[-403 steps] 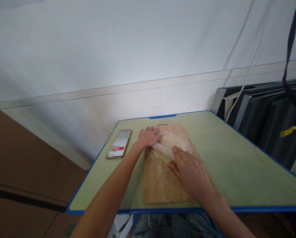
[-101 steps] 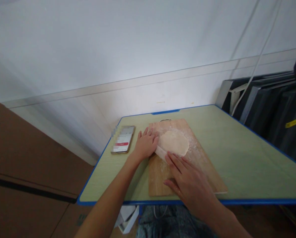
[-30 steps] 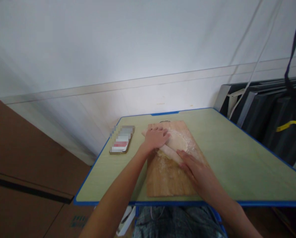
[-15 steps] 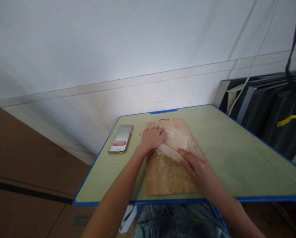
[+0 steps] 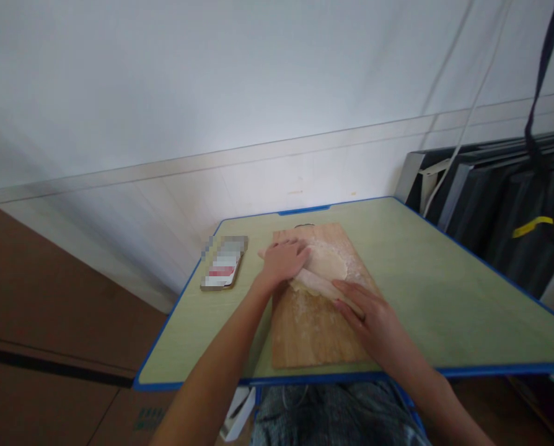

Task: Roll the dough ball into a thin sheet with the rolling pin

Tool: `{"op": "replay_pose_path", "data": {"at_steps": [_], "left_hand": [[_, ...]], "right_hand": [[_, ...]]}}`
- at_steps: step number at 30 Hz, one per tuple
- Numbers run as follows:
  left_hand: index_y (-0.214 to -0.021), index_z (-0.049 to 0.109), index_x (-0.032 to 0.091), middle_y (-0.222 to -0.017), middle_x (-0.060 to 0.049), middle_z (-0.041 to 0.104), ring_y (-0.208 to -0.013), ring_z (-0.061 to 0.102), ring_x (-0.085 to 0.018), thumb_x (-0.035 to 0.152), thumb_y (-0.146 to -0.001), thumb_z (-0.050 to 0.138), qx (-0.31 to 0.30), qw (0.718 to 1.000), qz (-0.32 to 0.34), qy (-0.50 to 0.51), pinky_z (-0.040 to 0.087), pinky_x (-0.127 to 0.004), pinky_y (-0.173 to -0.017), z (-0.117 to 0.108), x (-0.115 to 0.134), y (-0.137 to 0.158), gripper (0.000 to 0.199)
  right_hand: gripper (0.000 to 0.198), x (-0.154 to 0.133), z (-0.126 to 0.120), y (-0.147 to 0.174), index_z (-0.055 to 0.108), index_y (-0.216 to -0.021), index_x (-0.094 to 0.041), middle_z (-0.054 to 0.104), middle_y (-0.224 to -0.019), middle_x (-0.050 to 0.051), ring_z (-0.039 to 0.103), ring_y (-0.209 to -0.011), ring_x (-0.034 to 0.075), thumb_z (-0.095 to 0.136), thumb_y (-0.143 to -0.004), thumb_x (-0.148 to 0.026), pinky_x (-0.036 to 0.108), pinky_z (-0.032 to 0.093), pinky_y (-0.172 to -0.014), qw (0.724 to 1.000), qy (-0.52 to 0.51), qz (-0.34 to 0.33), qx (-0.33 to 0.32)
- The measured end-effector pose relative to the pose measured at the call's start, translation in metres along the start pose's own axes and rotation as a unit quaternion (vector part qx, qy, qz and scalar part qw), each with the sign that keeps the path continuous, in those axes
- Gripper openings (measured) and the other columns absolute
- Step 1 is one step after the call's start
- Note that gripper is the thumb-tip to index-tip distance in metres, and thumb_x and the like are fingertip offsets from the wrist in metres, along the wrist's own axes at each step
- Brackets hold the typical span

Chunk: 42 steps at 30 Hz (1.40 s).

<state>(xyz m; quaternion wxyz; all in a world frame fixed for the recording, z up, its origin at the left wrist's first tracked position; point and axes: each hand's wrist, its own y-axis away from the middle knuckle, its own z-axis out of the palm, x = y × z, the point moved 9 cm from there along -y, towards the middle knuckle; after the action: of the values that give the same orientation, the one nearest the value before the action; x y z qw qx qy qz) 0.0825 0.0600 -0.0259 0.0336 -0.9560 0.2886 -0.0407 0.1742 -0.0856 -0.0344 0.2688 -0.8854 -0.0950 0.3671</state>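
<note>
A pale wooden rolling pin (image 5: pixel 322 284) lies slantwise across a flat sheet of dough (image 5: pixel 328 261) on a wooden board (image 5: pixel 314 347). My left hand (image 5: pixel 285 260) is closed over the pin's far left part, and the tip of the pin sticks out beyond it. Near the other end, my right hand (image 5: pixel 367 310) grips the pin, fingers on top and thumb on the near side. Some of the dough shows on both sides of the pin; the part beneath it is hidden. Loose flour whitens the board around the dough.
The board rests on a light green table (image 5: pixel 444 297) with a blue edge. A phone (image 5: pixel 224 263) with a blurred screen lies left of the board. Behind the table stands a white wall (image 5: pixel 258 179). Dark panels (image 5: pixel 495 204) lean at the right, near a hanging black strap (image 5: pixel 537 105).
My right thumb has moved away from the fingers, and the pin's near right end now shows between them. The left hand keeps its place on the pin. The whole view has shifted slightly.
</note>
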Motion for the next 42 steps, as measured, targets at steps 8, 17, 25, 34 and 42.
{"op": "replay_pose_path", "data": {"at_steps": [8,17,25,34,42], "left_hand": [[-0.121,0.051,0.027,-0.131,-0.003,0.050,-0.119,0.045,-0.019,0.036,-0.092,0.023,0.023,0.999,-0.031,-0.009,0.028,-0.046,-0.101,-0.004,-0.010,0.023,0.041],[-0.108,0.058,0.021,-0.115,-0.006,0.061,-0.102,0.057,-0.021,0.038,-0.090,0.029,0.006,1.000,0.000,-0.005,0.043,-0.033,-0.084,-0.002,0.015,-0.023,0.038],[-0.113,0.056,0.021,-0.121,-0.005,0.058,-0.107,0.054,-0.021,0.038,-0.090,0.031,0.010,1.000,0.003,0.002,0.040,-0.036,-0.089,-0.002,0.011,-0.015,0.038],[-0.116,0.054,0.026,-0.129,-0.003,0.053,-0.120,0.045,-0.019,0.033,-0.092,0.023,0.048,0.998,-0.030,-0.019,0.028,-0.047,-0.101,-0.005,-0.006,0.022,0.040],[-0.105,0.060,0.018,-0.112,-0.008,0.063,-0.103,0.056,-0.023,0.038,-0.092,0.023,0.039,0.998,-0.040,0.007,0.040,-0.040,-0.090,-0.010,0.006,-0.017,0.044]], "right_hand": [[0.029,0.000,0.000,0.002,0.060,-0.109,-0.017,0.064,-0.109,0.012,0.059,-0.101,0.024,0.049,-0.085,-0.028,0.043,0.047,-0.089,1.000,0.000,-0.007,0.010],[0.029,0.001,-0.004,0.002,0.059,-0.108,-0.016,0.064,-0.107,0.013,0.059,-0.100,0.026,0.047,-0.086,-0.030,0.044,0.050,-0.085,1.000,0.017,-0.002,0.001],[0.030,-0.001,-0.001,0.002,0.058,-0.110,-0.015,0.064,-0.107,0.013,0.060,-0.100,0.025,0.045,-0.087,-0.030,0.043,0.050,-0.085,1.000,0.019,-0.005,-0.004],[0.030,-0.005,-0.001,0.003,0.060,-0.108,-0.014,0.065,-0.107,0.014,0.059,-0.102,0.026,0.046,-0.086,-0.029,0.045,0.048,-0.088,1.000,0.026,-0.002,-0.003],[0.032,-0.003,-0.003,0.001,0.060,-0.111,-0.017,0.064,-0.111,0.012,0.058,-0.104,0.026,0.041,-0.089,-0.030,0.043,0.047,-0.089,1.000,0.005,0.028,-0.003]]}}
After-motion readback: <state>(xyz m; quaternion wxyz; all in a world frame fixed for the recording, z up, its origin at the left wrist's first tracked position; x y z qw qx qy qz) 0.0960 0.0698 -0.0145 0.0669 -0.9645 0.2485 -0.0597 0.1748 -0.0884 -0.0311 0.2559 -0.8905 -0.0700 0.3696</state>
